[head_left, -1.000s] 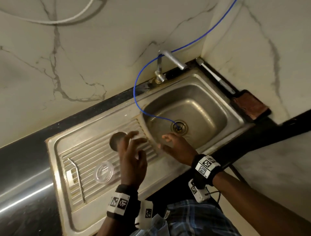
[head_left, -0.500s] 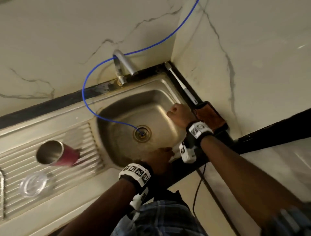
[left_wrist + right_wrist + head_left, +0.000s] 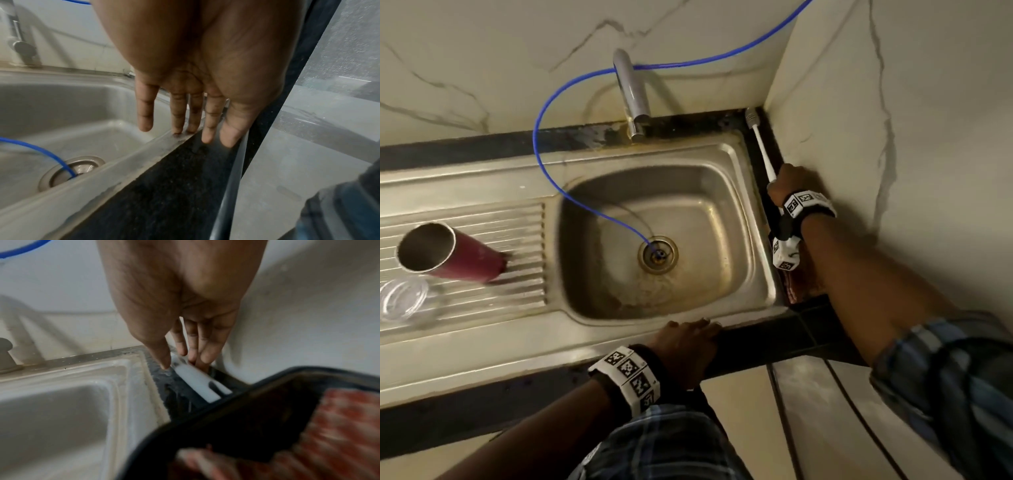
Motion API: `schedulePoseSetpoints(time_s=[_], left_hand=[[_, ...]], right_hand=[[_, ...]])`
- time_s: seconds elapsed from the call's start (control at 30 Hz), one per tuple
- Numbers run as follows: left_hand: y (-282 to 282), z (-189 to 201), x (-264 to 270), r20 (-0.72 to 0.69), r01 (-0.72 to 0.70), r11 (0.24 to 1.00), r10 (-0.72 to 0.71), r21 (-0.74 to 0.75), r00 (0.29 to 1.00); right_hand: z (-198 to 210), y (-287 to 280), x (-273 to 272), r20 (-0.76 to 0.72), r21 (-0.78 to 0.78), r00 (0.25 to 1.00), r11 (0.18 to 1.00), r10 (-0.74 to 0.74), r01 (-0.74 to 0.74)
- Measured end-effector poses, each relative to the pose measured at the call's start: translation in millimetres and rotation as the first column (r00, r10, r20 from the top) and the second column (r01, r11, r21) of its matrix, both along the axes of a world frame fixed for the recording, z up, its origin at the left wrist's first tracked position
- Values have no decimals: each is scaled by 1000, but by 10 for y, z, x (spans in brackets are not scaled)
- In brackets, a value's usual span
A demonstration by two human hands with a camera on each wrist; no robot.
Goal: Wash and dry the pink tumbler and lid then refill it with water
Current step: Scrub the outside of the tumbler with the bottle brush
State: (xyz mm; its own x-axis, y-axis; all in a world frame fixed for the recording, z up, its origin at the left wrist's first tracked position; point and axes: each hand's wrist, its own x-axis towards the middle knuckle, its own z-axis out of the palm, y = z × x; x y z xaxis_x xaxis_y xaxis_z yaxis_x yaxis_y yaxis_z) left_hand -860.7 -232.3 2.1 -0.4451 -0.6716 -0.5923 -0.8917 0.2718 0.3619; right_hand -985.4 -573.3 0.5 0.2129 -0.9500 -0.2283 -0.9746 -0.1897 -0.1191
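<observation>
Well left of both hands, pink tumbler [image 3: 467, 262]; left [image 3: 685, 346] flat, right [image 3: 789, 181] pinching brush [image 3: 762, 150].

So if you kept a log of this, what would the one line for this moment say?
right hand: closing on white brush by wall | left hand: flat on sink front edge | tumbler: on drainboard, unwashed | lid: beside it

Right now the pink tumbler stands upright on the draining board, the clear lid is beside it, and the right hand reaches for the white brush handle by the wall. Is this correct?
Not quite. In the head view the pink tumbler lies on its side on the draining board, open mouth toward the camera. The clear lid is beside it, and the right hand is at the white brush handle by the wall.
</observation>
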Motion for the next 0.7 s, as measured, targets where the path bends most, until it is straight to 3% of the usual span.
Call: schedulePoseSetpoints(time_s=[0.2, 0.33, 0.5, 0.7], left_hand=[[-15, 32, 23, -6, -60, 997, 60, 52, 998], [7, -4, 27, 12, -82, 995, 82, 52, 997], [48, -77, 12, -17, -104, 994, 105, 32, 994], [59, -91, 131, -102, -98, 995, 100, 18, 990]], right_hand=[[14, -24, 113, 29, 51, 999, 998, -33, 31], [195, -50, 168, 179, 180, 960, 967, -213, 181], [348, 26, 249, 481, 330, 738, 878, -473, 347], [390, 570, 342, 622, 421, 563, 839, -543, 344]])
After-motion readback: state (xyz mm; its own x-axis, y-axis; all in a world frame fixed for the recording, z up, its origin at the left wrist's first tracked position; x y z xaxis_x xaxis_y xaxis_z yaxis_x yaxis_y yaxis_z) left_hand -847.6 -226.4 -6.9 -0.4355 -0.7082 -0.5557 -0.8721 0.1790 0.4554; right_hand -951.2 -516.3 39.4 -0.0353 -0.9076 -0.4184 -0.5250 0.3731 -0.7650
